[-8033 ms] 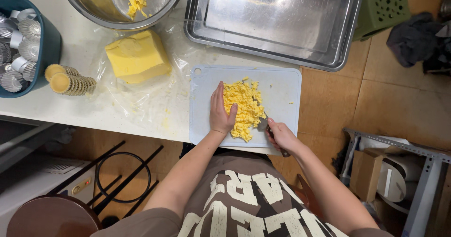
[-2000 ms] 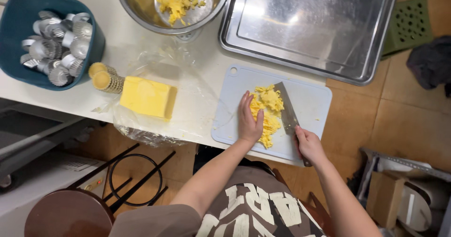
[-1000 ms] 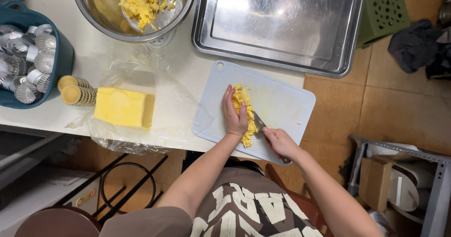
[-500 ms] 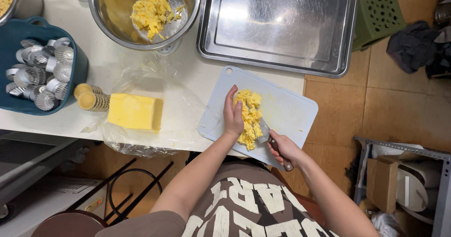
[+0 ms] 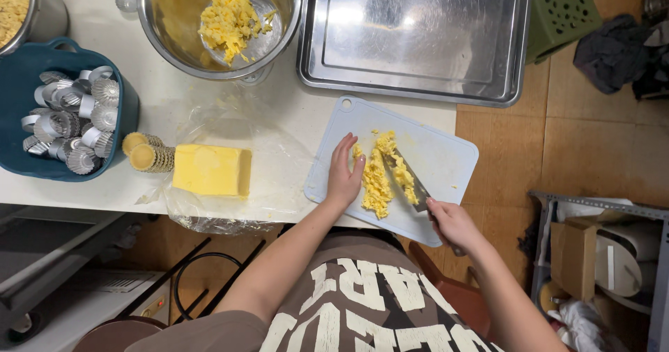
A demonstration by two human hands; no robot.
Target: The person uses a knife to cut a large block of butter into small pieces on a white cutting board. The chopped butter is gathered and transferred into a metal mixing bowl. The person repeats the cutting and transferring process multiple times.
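White counter (image 5: pixel 209 108) carries a pale cutting board (image 5: pixel 446 160) at its front edge. On it, the butter pile (image 5: pixel 380 174) runs lengthwise away from the person. A knife (image 5: pixel 411 179) cuts into its right side, blade pointing up-left, handle gripped in the closed right hand (image 5: pixel 453 223). Left hand (image 5: pixel 343 174) lies flat, fingers together, touching the pile's left side. 1 steel bowl (image 5: pixel 219 24) holds more butter; the teal tub (image 5: pixel 28 164) holds tart moulds (image 5: pixel 73 118). A butter block (image 5: pixel 211 171) sits on plastic film.

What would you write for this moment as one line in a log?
left hand: flat on cutting board, beside chopped butter | right hand: holds knife, blade in pile | butter block: on plastic wrap
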